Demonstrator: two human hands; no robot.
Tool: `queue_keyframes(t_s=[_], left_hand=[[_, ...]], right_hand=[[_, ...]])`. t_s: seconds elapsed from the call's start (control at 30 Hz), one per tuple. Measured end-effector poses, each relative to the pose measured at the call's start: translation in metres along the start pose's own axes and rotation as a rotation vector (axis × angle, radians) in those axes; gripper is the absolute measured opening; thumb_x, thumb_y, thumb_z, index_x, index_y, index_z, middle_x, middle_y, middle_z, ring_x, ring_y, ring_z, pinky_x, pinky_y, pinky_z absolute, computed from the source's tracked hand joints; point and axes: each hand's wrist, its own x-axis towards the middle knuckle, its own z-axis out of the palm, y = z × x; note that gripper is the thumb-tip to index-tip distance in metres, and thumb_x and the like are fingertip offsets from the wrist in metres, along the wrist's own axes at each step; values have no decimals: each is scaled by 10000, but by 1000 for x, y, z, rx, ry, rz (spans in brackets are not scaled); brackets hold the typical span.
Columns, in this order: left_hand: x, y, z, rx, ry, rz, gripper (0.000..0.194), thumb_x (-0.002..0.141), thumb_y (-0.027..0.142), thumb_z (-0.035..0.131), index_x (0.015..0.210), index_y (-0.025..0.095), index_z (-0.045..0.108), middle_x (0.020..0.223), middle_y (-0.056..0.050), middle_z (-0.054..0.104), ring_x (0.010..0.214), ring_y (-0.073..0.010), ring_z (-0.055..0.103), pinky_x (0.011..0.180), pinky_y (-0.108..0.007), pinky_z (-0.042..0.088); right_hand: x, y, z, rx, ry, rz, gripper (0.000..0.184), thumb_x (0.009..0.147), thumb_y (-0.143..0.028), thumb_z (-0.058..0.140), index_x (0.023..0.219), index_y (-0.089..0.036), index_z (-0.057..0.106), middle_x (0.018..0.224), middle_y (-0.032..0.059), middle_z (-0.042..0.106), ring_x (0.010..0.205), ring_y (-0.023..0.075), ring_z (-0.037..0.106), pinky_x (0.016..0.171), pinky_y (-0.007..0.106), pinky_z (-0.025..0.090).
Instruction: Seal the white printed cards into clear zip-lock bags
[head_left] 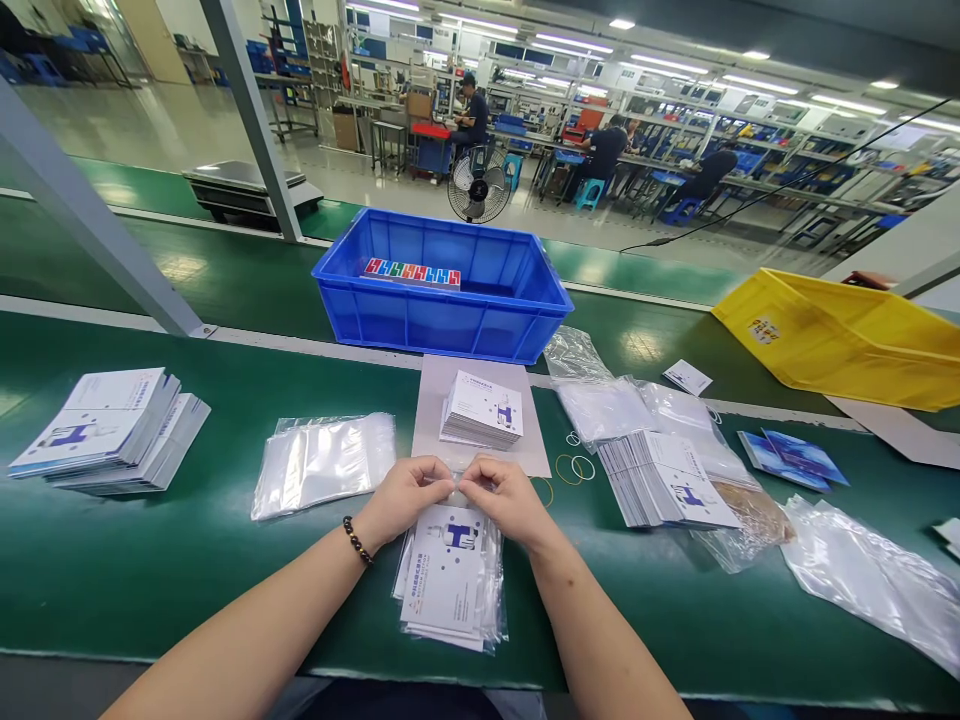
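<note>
My left hand (411,495) and my right hand (502,497) meet at the top edge of a clear plastic bag (491,590), each with thumb and fingertips pinched on it. Inside the bag lies a white booklet (442,575) with a purple-blue picture, on top of several more bagged booklets. Just beyond my hands, a stack of booklets (484,410) rests on a pale board (536,440). Flat clear bags (322,465) lie left of my left hand. Rubber bands (581,467) are scattered to the right of my right hand.
A blue bin (442,320) stands behind the board with colourful boxes inside. Booklet piles (105,425) sit far left, and another fanned pile (667,480) lies right. A yellow bin (840,340) tilts at the right. Grey posts (251,120) rise at the left.
</note>
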Motion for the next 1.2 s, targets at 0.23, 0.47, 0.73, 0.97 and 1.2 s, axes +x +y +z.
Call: queue_keyframes(t_s=[0.23,0.47,0.73,0.97,1.2], left_hand=[[0,0,0,77,-74,22,179,677,310,591,628,138,581,612,-4,581,583,-125,516,550,-231,398],[-9,30,-45,859,176,73,265,818,314,369,770,171,587,779,-61,631,733,-191,557,634,-286,394],[-15,16,-109,1202,104,-388,147,649,291,520,566,170,518,652,-79,621,590,-210,545,480,-257,285],[-18,30,-77,1047,47,-158,177,718,247,413,562,189,474,607,-22,575,571,-166,502,502,-238,285],[-14,36,-19,742,32,25,240,720,326,485,524,189,456,505,25,483,505,-135,426,480,-235,266]], right_hand=[[-3,-2,-3,-25,-48,-52,146,727,-185,528,582,-171,542,593,-16,494,567,111,453,547,236,354],[-1,3,-12,-86,87,-77,55,710,-215,577,676,-191,614,704,12,544,686,150,524,639,272,408],[0,3,-8,-112,252,-101,153,745,-223,528,606,-191,583,644,6,536,620,134,486,605,258,409],[-3,1,11,-69,208,-178,156,764,-264,535,649,-189,610,672,23,578,634,141,527,610,267,437],[-8,7,28,-264,220,-243,313,842,-197,386,1089,-168,576,770,67,641,699,170,592,652,294,481]])
